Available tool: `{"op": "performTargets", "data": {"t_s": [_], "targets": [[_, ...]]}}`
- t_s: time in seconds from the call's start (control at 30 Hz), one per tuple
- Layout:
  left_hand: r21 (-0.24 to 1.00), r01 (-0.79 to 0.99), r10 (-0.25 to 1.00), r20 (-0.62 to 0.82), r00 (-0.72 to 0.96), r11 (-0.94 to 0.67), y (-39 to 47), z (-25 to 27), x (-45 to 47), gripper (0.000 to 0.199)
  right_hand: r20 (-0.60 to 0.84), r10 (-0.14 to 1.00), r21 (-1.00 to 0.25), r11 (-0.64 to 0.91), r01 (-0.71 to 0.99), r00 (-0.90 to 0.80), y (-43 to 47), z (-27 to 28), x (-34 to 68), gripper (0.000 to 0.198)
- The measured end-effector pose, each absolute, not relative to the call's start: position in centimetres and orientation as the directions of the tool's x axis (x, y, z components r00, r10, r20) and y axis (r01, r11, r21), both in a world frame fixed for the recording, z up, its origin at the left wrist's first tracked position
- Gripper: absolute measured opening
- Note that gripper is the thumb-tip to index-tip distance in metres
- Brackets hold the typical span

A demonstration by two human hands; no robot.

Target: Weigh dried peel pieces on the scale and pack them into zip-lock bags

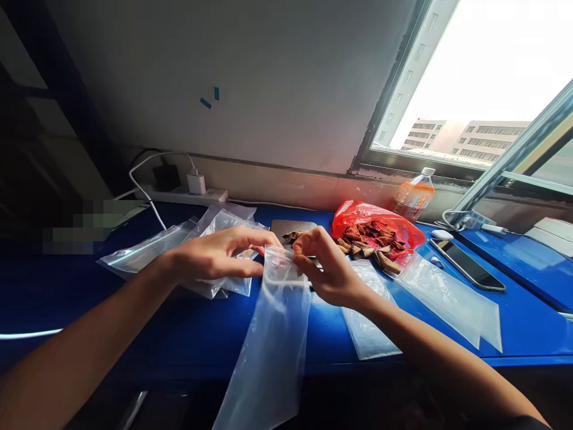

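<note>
A clear plastic bag [275, 346] hangs down from between my two hands, its top edge at finger height and its lower end past the table's front edge. My left hand [219, 255] has its fingers and thumb at the bag's upper left edge. At the upper right corner, my right hand [329, 269] pinches the bag between thumb and bent fingers. Just behind the bag sits a flat grey plate-like device [286, 227], partly hidden by my hands. Brown dried pieces [293, 236] lie on it.
A red plastic bag [353, 210] spills dried brown pieces [373, 236] at right. More clear bags [452, 295] lie right, others [156, 245] left. Beyond are a phone [470, 266], an orange drink bottle [416, 194], a white earbud case [442, 235] and a power strip [215, 196].
</note>
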State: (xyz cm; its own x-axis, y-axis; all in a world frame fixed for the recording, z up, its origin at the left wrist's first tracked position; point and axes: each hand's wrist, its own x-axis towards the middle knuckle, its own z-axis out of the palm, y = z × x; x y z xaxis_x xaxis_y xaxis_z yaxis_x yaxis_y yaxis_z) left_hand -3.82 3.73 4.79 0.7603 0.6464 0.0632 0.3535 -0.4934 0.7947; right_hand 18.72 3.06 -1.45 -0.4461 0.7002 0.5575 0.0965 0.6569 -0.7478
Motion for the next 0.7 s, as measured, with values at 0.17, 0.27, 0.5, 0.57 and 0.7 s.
{"op": "performTargets", "data": {"t_s": [0.17, 0.27, 0.5, 0.57, 0.7], "targets": [[0.89, 0.147, 0.634, 0.183, 0.751, -0.432, 4.3, 4.0, -4.0, 0.053, 0.57, 0.638, -0.678, 0.721, 0.143, -0.518, 2.8, -1.0, 18.8, 0.013], [0.925, 0.034, 0.637, 0.233, 0.735, -0.377, 4.8, 2.6, -3.7, 0.05, 0.555, 0.548, -0.592, 0.789, 0.164, -0.626, 2.8, -0.9, 18.6, 0.013], [0.943, -0.075, 0.752, 0.304, 0.584, -0.324, 5.3, 2.4, -3.3, 0.037, 0.603, 0.488, -0.526, 0.838, 0.146, -0.631, 2.7, -0.5, 19.2, 0.006], [0.911, 0.162, 0.825, 0.252, 0.506, -0.378, 5.4, 3.5, -3.9, 0.031, 0.606, 0.541, -0.563, 0.81, 0.166, -0.583, 2.6, -0.2, 19.1, 0.005], [0.689, 0.565, 0.889, 0.303, 0.343, -0.454, 4.1, 6.3, -4.7, 0.059, 0.595, 0.686, -0.618, 0.723, 0.307, -0.419, 2.6, 0.4, 18.5, 0.01]]}}
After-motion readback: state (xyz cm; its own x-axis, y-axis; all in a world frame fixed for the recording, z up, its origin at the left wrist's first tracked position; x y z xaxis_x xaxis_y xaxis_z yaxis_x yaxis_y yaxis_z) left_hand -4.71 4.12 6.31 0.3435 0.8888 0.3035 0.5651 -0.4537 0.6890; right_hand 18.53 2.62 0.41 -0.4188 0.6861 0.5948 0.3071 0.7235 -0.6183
